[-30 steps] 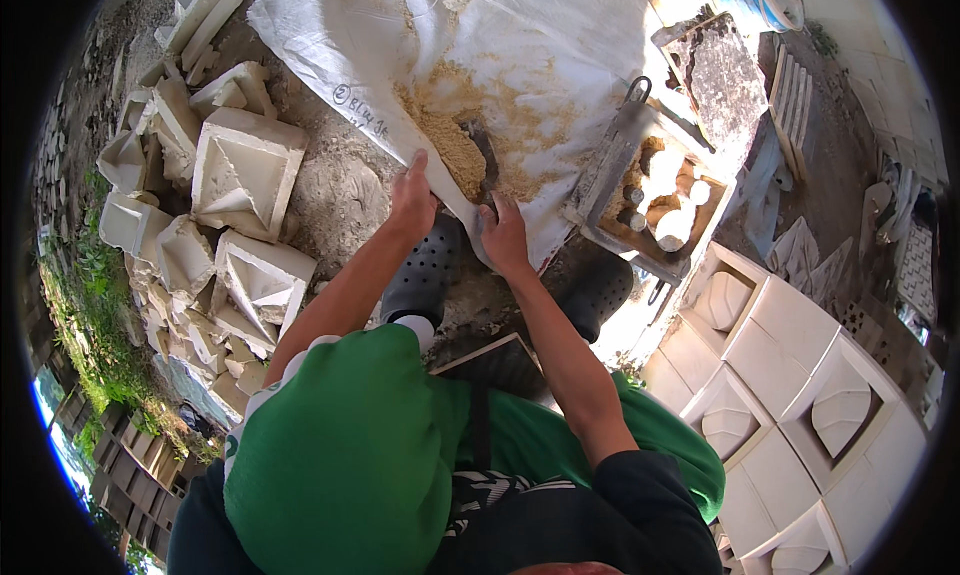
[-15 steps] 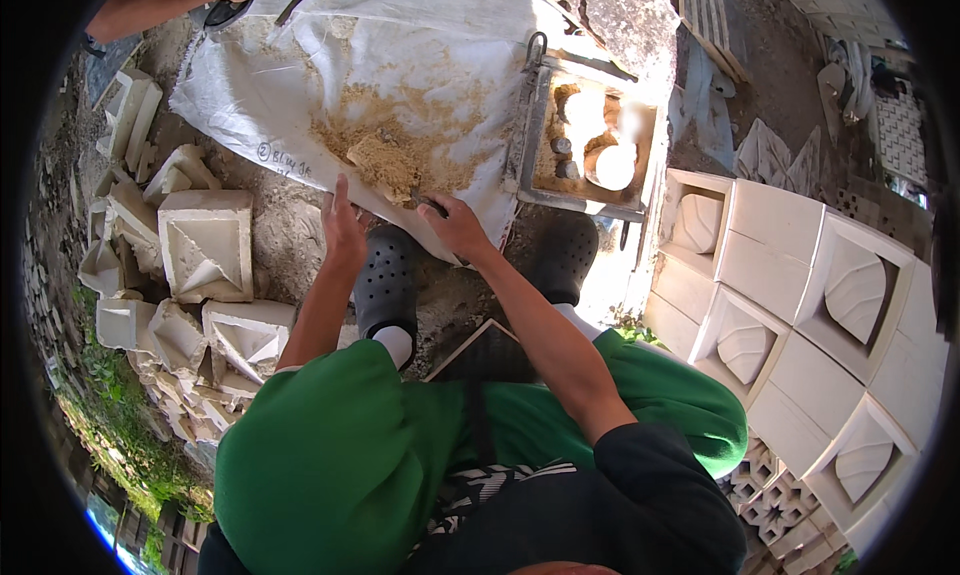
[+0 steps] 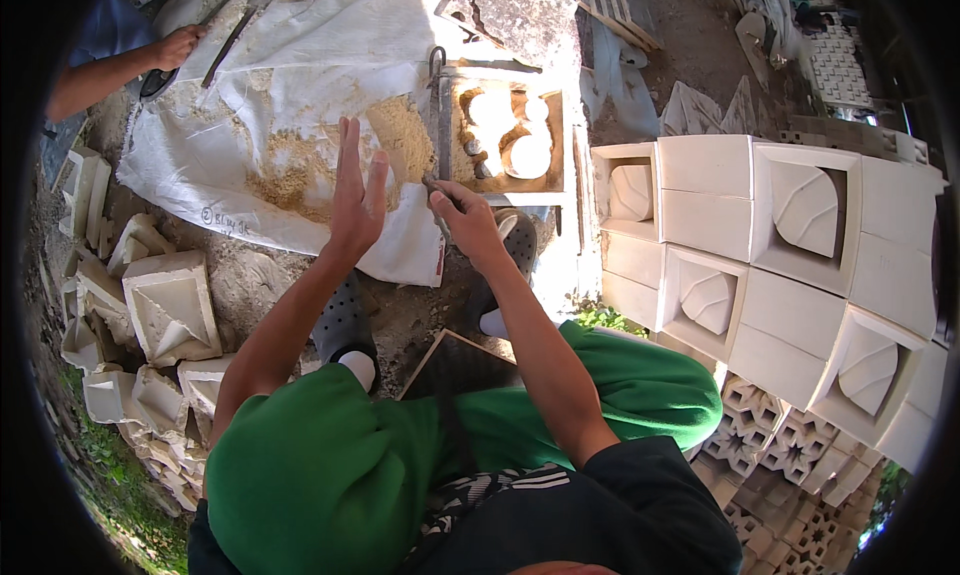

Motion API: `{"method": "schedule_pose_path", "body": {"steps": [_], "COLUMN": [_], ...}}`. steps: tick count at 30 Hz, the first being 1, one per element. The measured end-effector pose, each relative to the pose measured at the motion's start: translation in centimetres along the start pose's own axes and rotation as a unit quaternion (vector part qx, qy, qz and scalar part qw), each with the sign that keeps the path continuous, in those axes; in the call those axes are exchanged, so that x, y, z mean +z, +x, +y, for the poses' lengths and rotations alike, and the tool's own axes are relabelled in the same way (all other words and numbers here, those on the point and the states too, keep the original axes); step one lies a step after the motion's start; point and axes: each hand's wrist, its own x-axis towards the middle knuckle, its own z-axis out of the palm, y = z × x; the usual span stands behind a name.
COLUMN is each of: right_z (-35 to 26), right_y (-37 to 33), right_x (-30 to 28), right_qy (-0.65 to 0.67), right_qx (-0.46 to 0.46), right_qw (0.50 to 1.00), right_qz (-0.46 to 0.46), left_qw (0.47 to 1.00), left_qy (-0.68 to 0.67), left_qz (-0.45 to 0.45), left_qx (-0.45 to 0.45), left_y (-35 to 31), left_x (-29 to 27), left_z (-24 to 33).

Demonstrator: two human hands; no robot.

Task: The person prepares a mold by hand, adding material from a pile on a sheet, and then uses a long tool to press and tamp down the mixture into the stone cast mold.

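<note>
Sand (image 3: 403, 140) lies on the cloth (image 3: 180, 165). Just right of the cloth is a tray (image 3: 515, 199) with lumps (image 3: 528, 157) in it. Blocks (image 3: 705, 170) sit farther right. Broken pieces (image 3: 172, 310) lie by the cloth's near left corner.

Tan powder (image 3: 402, 135) streaks the white sheet (image 3: 165, 165); near me I see bright green trousers (image 3: 310, 475), a black shirt (image 3: 640, 510) with white stripes, dotted grey clogs (image 3: 340, 320), cream blocks (image 3: 790, 310) and star-patterned lattice bricks (image 3: 748, 412).

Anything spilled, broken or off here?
Two things: the pale blocks heaped at left lie tumbled, some with jagged edges, unlike the neatly stacked blocks at right; and sandy powder is scattered unevenly over the rumpled white sheet. Can't tell if either is intentional.
</note>
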Motion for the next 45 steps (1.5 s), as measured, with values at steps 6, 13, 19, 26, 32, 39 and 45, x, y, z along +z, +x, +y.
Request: {"method": "schedule_pose_path", "body": {"steps": [6, 13, 19, 26, 32, 39, 45], "right_z": [1.6, 4.5, 3.0, 3.1, 6.0, 3.4, 5.2], "right_y": [-0.5, 2.9, 2.6, 1.9, 2.3, -0.6, -2.1], "right_x": [-6.9, -11.1, -10.5, -10.6, -11.2, -7.1, -5.3], "right_qy": [0.024, -0.059, -0.225, -0.318, -0.170, -0.227, -0.191], "right_qx": [0.009, -0.036, -0.073, -0.054, -0.070, -0.002, 0.032], "right_qw": [0.976, 0.934, 0.874, 0.873, 0.886, 0.884, 0.871], "right_qz": [0.216, 0.351, 0.424, 0.365, 0.426, 0.409, 0.451], "left_qw": [0.986, 0.944, 0.923, 0.844, 0.865, 0.897, 0.920], "left_qy": [0.015, 0.206, 0.255, 0.287, 0.201, 0.250, 0.253], "left_qz": [-0.118, -0.123, -0.140, -0.194, -0.236, -0.123, -0.088], "left_qx": [0.117, 0.225, 0.253, 0.409, 0.395, 0.342, 0.285], "left_y": [7.1, 11.8, 12.9, 14.8, 12.3, 12.3, 11.6], "left_x": [5.6, 14.1, 16.8, 16.6, 15.6, 15.1, 15.1], "left_z": [-0.3, -3.6, -5.3, -6.3, -4.6, -3.6, -4.7]}}
